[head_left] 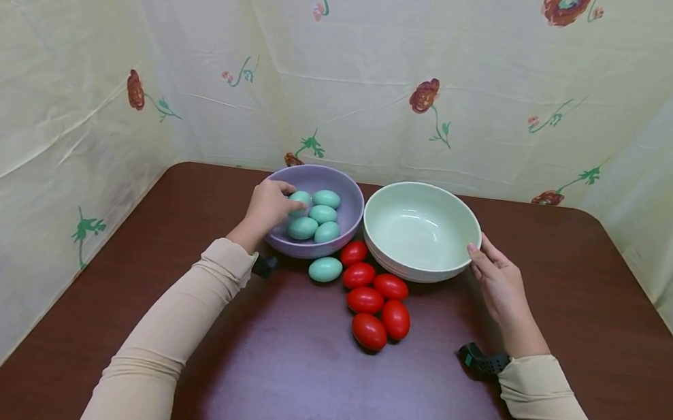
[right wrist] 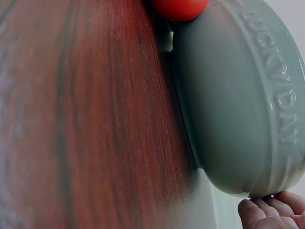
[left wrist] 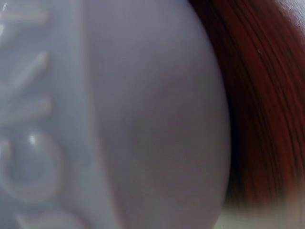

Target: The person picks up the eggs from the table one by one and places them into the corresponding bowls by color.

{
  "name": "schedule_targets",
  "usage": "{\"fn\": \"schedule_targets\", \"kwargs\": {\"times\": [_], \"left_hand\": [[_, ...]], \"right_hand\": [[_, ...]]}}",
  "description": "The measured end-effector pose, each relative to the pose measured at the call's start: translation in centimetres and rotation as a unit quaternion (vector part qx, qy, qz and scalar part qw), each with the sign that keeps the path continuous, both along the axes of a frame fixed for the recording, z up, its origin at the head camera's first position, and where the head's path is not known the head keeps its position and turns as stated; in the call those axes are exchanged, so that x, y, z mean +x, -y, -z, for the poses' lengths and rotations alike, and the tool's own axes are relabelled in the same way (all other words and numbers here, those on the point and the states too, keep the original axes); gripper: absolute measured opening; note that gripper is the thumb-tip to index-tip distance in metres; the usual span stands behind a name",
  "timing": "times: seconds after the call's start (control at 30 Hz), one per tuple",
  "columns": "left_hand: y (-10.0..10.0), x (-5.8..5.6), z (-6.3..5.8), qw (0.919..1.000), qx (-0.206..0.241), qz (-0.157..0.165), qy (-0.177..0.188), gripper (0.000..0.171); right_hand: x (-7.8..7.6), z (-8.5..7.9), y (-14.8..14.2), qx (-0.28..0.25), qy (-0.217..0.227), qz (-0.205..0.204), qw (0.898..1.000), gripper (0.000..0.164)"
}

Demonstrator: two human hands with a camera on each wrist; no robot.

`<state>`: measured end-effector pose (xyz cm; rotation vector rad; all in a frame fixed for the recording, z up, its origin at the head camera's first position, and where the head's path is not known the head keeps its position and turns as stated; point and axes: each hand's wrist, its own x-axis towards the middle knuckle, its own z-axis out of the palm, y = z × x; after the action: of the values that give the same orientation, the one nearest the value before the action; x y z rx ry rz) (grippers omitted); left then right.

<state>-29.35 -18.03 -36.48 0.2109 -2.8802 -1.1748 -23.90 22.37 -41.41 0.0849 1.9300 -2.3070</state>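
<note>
My left hand [head_left: 268, 204] reaches over the left rim of a purple bowl [head_left: 342, 241], pinching a light green egg [head_left: 301, 197] between thumb and fingers. Several other light green eggs [head_left: 323, 215] lie inside that bowl. Its outer wall [left wrist: 157, 105], with raised letters, fills much of the left wrist view, where the hand itself is hidden. On the right, a pale green bowl [head_left: 421, 229] holds nothing. My right hand [head_left: 503, 289] grips its right side, thumb at the rim and fingers against the outside; the fingers [right wrist: 267, 207] also show in the right wrist view.
Several red eggs [head_left: 365, 300] lie in a cluster on the brown table [head_left: 293, 383] before the bowls. One light green egg [head_left: 325, 270] sits beside them, in front of the purple bowl. A flowered cloth [head_left: 351, 68] hangs behind the table.
</note>
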Motion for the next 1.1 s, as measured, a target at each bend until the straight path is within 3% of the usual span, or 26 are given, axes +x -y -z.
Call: {"fn": "schedule_targets", "kwargs": {"times": [0.73, 1.1], "left_hand": [[-0.46, -0.24, 0.33, 0.9971, -0.056, 0.036, 0.038, 0.047], [-0.62, -0.15, 0.26, 0.9949, -0.072, 0.036, 0.061, 0.043]], "right_hand": [[-0.06, -0.02, -0.21, -0.012, 0.005, 0.004, 1.0, 0.076], [-0.11, 0.06, -0.24, -0.012, -0.004, -0.001, 1.0, 0.076]]}}
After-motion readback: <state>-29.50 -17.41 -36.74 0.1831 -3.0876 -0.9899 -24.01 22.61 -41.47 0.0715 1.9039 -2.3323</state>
